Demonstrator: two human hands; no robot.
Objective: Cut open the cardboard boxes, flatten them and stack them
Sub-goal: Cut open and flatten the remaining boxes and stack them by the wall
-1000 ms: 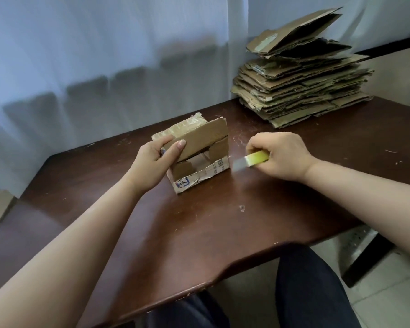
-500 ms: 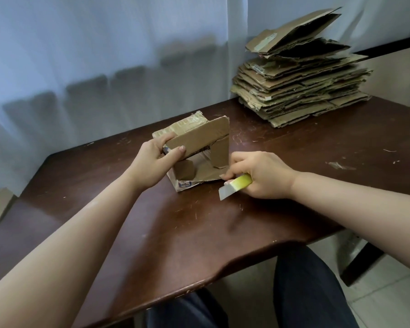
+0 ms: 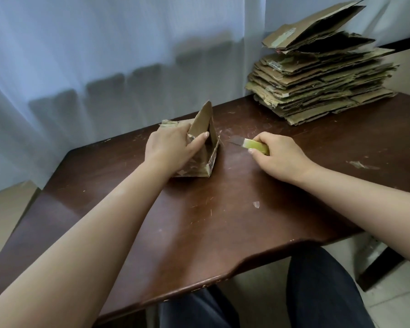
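Now that the box has been turned from facing open toward the camera to side-on under the left hand, a fresh edge faces the knife. Pulled back from the box since half a second ago, blade apart from the cardboard and pointing at it. Probably a reset between cuts (flattening not yet done). Left hand curled round the box from above, thumb pressed on the near flap. Right hand closed round the knife's yellow handle, blade sticking out past the fingers toward the box. Small, worn, brown, taped; one flap standing up above the left grip, base on the table. Stack of flattened boxes well beyond the right grip.
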